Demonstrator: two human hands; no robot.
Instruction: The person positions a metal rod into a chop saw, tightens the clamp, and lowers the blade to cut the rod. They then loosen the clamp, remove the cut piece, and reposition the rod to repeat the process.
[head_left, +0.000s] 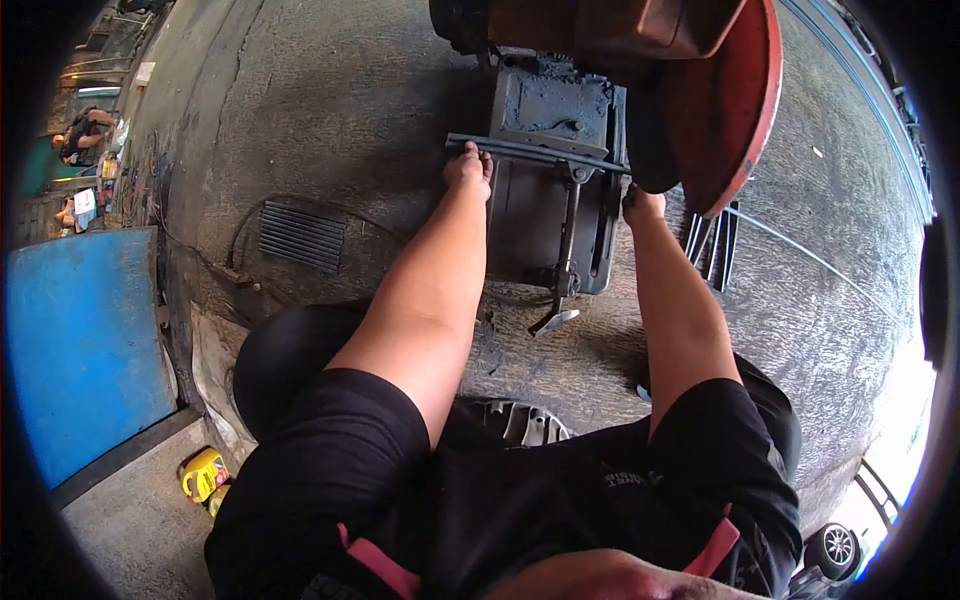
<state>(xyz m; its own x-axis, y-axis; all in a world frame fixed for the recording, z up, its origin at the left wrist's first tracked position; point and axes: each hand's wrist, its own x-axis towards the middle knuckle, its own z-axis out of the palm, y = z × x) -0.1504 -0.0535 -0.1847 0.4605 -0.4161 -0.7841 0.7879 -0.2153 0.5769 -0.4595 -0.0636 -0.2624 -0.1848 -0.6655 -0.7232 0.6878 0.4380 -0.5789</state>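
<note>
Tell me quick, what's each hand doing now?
Left hand: closed, holding a metal bar.
Right hand: near the bar's other end, can't tell if closed.

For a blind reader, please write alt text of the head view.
The left hand holds a metal bar across a machine with a red guard; the right hand is near the bar's other end. More bars lie nearby.

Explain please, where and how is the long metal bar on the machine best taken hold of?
Probably by its left end, from the near side, with thumb and fingers: the long metal bar lies crosswise and that end sticks out past the machine, where the left hand is. The right end looks tighter, close to the red guard.
</note>
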